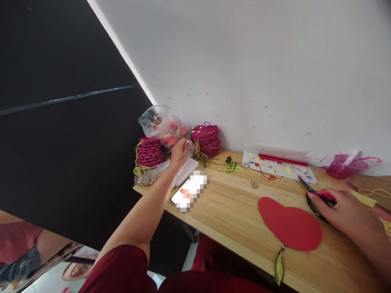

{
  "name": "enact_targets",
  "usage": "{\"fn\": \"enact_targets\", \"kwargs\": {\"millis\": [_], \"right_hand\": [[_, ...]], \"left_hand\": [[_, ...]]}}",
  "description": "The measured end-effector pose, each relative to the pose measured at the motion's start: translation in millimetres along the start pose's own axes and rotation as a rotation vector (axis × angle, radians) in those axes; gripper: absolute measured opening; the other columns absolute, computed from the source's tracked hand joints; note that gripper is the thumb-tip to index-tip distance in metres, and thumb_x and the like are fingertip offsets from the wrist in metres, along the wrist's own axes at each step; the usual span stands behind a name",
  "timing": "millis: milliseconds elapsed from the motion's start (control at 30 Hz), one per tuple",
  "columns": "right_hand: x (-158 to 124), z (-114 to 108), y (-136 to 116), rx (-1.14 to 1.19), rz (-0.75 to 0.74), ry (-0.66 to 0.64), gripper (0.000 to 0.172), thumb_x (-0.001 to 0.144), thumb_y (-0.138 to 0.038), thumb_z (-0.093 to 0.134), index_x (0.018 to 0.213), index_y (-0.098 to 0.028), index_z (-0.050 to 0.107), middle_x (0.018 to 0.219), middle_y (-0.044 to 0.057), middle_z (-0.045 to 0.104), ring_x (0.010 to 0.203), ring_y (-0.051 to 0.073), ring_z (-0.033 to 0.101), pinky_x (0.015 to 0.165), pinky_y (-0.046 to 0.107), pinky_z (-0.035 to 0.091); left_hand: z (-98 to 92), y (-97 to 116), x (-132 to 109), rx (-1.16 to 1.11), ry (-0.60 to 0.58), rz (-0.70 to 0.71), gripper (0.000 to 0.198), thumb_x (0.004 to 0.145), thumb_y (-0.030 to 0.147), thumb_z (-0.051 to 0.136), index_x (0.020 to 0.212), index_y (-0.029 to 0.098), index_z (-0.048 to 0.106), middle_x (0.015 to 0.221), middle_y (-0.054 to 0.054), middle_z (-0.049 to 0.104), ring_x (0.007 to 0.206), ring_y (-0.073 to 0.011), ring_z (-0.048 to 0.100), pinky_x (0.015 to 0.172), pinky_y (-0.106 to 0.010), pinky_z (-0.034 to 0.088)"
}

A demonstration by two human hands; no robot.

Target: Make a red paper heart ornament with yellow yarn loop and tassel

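Observation:
At the back left of the table, my left hand (180, 152) is closed on the edge of a clear plastic bag (166, 126) that holds red and orange pieces. On the right, the fingers of my right hand (345, 207) are around the black handles of a pair of scissors (307, 185), whose blades point to the back left. Just left of the scissors lies a red heart cutout (290, 224), with a yellow loop at its top notch and a green and brown yarn tassel (279, 266) at its tip.
Woven magenta baskets (207, 140) flank the bag. A phone (189, 191) lies near the front edge by a white flat object (186, 173). Star stickers on a white sheet (281, 167), yarn scraps (233, 166) and a pink cup (345, 166) sit along the wall. A dark panel (76, 142) rises left.

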State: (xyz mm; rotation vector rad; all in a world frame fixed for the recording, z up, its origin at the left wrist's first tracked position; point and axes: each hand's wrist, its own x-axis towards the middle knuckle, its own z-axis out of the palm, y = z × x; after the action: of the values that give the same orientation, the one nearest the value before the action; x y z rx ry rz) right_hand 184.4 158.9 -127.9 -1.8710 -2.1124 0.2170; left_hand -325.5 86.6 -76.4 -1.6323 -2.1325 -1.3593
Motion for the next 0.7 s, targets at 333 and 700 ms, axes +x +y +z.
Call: {"fn": "enact_targets", "kwargs": {"millis": [333, 700], "right_hand": [[-1.4, 4.2, 2.9, -0.031, -0.026, 0.056, 0.049, 0.077, -0.069, 0.043, 0.080, -0.027, 0.067, 0.090, 0.011, 0.066, 0.078, 0.031, 0.065, 0.065, 0.041, 0.048], [-8.0, -6.9, -10.5, -0.080, 0.024, 0.001, 0.048, 0.083, -0.064, 0.041, 0.085, -0.025, 0.068, 0.098, 0.014, 0.066, 0.088, 0.034, 0.066, 0.068, 0.042, 0.049]], "left_hand": [[-23.2, -2.1, 2.2, 0.136, -0.102, -0.096, 0.050, 0.101, 0.048, 0.037, 0.070, 0.018, 0.062, 0.065, -0.005, 0.059, 0.069, -0.0206, 0.062, 0.064, -0.031, 0.048], [-60.8, -42.2, 8.5, 0.431, -0.562, -0.068, 0.017, 0.077, 0.014, 0.072, 0.092, 0.020, 0.077, 0.096, -0.007, 0.079, 0.096, -0.0251, 0.072, 0.089, -0.030, 0.053]]}}
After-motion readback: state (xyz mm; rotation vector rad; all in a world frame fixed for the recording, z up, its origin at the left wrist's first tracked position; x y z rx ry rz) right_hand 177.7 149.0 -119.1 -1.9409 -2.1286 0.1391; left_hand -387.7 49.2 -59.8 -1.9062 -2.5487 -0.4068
